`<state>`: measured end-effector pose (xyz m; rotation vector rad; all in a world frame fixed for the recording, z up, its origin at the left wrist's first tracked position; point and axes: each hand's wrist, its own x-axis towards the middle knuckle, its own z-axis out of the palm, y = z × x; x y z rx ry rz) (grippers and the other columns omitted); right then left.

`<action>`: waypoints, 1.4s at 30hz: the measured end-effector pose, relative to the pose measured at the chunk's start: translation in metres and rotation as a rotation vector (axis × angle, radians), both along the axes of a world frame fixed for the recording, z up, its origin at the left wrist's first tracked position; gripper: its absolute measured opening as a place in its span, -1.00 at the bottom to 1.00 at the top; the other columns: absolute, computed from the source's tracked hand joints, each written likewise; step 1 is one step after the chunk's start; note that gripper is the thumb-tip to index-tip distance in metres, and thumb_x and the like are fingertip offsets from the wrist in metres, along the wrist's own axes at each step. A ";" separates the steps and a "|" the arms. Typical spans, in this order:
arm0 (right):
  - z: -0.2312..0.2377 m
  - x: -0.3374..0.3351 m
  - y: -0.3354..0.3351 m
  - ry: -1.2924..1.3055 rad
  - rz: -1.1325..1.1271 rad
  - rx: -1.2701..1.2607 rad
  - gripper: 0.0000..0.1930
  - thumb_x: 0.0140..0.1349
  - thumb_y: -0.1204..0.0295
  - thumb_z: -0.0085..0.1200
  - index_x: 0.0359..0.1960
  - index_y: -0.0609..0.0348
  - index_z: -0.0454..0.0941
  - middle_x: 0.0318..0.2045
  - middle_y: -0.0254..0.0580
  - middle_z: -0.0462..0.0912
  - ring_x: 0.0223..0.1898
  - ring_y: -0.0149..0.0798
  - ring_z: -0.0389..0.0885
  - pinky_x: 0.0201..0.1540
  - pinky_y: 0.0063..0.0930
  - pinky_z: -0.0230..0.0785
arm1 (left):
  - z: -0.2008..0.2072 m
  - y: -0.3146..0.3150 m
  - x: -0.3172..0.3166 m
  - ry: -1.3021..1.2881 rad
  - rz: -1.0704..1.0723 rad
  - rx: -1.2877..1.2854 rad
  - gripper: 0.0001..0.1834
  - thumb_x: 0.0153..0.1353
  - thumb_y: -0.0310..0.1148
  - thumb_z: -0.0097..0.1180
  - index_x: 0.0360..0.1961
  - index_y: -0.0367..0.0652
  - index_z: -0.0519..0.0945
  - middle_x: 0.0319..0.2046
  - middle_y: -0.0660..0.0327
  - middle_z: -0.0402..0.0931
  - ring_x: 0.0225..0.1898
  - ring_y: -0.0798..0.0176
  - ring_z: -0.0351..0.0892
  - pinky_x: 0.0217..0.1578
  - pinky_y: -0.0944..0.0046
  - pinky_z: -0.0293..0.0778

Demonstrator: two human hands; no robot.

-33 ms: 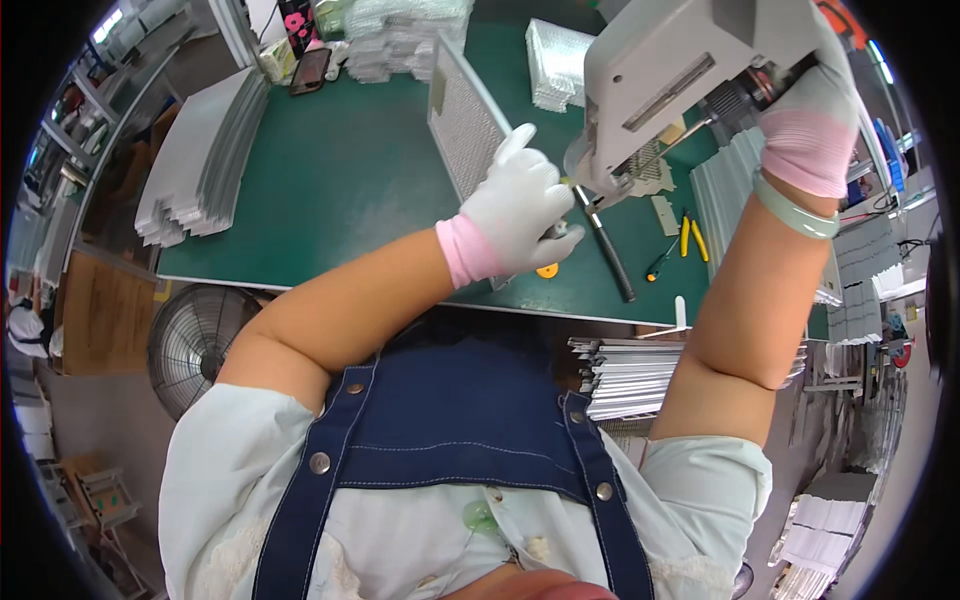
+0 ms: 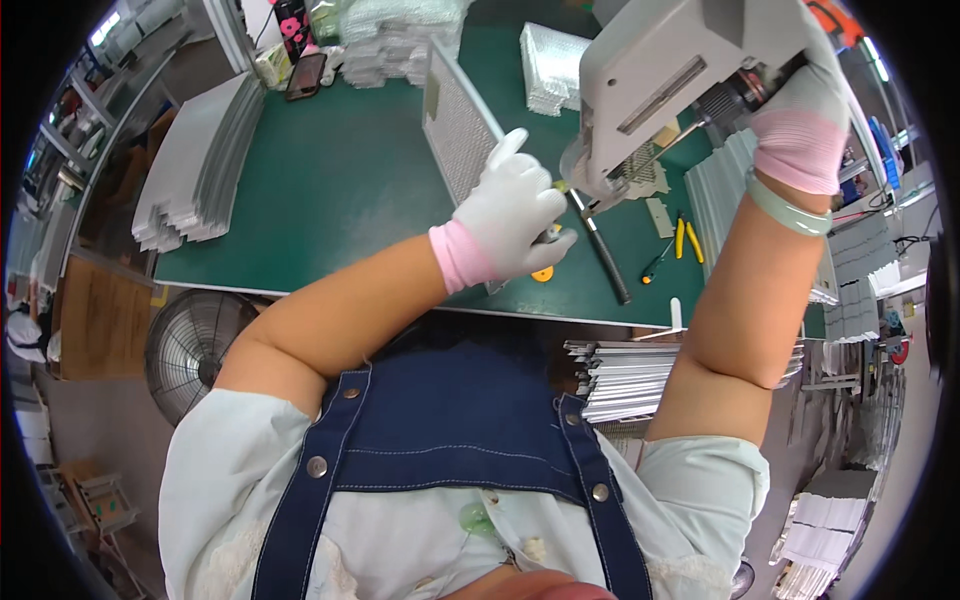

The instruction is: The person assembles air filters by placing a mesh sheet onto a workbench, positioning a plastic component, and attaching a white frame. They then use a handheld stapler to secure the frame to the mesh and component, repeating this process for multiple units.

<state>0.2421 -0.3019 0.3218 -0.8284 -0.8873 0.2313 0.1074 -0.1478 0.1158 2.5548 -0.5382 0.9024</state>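
Observation:
My left hand [image 2: 515, 215], in a white glove with a pink cuff, is closed on the edge of a thin silvery panel [image 2: 455, 125]. The panel stands on edge, slanting, its textured face to the left; my index finger stretches along the edge. At the upper right, a bulky grey machine head [image 2: 650, 85] with a black ribbed knob [image 2: 720, 100] and metal rod hangs over the table. My right hand [image 2: 812, 85], also gloved, reaches up to the machine's right side. Its fingers are mostly hidden, so their grip does not show.
On the green table [image 2: 330, 200] lie a hammer [image 2: 605, 255], yellow-handled pliers [image 2: 688, 240], a screwdriver [image 2: 655, 265] and an orange round piece [image 2: 542, 274]. Stacked grey panels [image 2: 200, 165] stand left, bubble-wrapped packs [image 2: 405, 35] at the back, a fan [image 2: 195, 340] below the left edge.
The whole view has shifted slightly. Both hands, the panel and the machine keep their places relative to one another.

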 end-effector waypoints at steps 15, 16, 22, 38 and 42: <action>-0.002 -0.003 0.011 0.033 -0.211 0.032 -0.74 0.34 0.36 0.07 -0.03 0.24 0.61 -0.16 -0.16 0.72 -0.15 -0.24 0.71 -0.03 -0.38 0.56 | -0.002 0.007 -0.005 -0.105 -0.028 -0.018 -0.72 -0.02 -0.19 0.29 -0.55 -0.17 0.53 -0.61 0.17 0.30 -0.42 0.03 0.39 0.22 -0.26 0.22; -0.002 0.000 0.008 0.024 -0.180 0.032 -0.73 0.34 0.36 0.07 -0.03 0.24 0.60 -0.16 -0.15 0.72 -0.14 -0.23 0.70 -0.02 -0.37 0.55 | 0.004 0.011 -0.007 -0.044 -0.049 0.013 -0.70 -0.02 -0.17 0.29 -0.55 -0.18 0.53 -0.61 0.16 0.33 -0.43 0.03 0.41 0.17 -0.20 0.29; 0.001 0.008 -0.009 0.027 0.092 -0.058 -0.63 0.38 0.26 0.02 0.08 0.28 0.54 -0.04 -0.05 0.68 -0.03 -0.12 0.66 0.09 -0.24 0.50 | 0.072 0.045 0.007 0.775 -0.349 -0.210 -0.35 0.22 0.15 0.04 0.02 -0.27 0.51 -0.16 -0.06 0.59 -0.08 -0.08 0.61 -0.07 0.02 0.54; -0.075 0.038 -0.036 0.105 -0.439 -0.550 -0.49 0.48 0.02 -0.10 0.16 0.22 0.49 0.02 -0.24 0.62 0.02 -0.34 0.58 0.13 -0.39 0.41 | 0.058 0.011 0.070 0.779 -0.757 -1.146 -0.51 0.50 0.10 -0.23 -0.35 -0.11 0.42 -0.68 0.39 0.16 -0.64 0.42 0.11 -0.46 0.34 0.23; -0.237 0.069 -0.112 -0.069 -1.154 -1.882 -0.23 0.25 -0.30 -0.12 -0.05 0.28 0.63 -0.02 0.23 0.64 0.06 0.11 0.61 0.13 -0.05 0.43 | 0.059 0.005 0.107 0.869 -1.045 -1.343 -0.69 0.43 -0.14 0.02 -0.27 -0.19 0.48 -0.56 0.34 0.43 -0.55 0.40 0.43 -0.37 0.32 0.48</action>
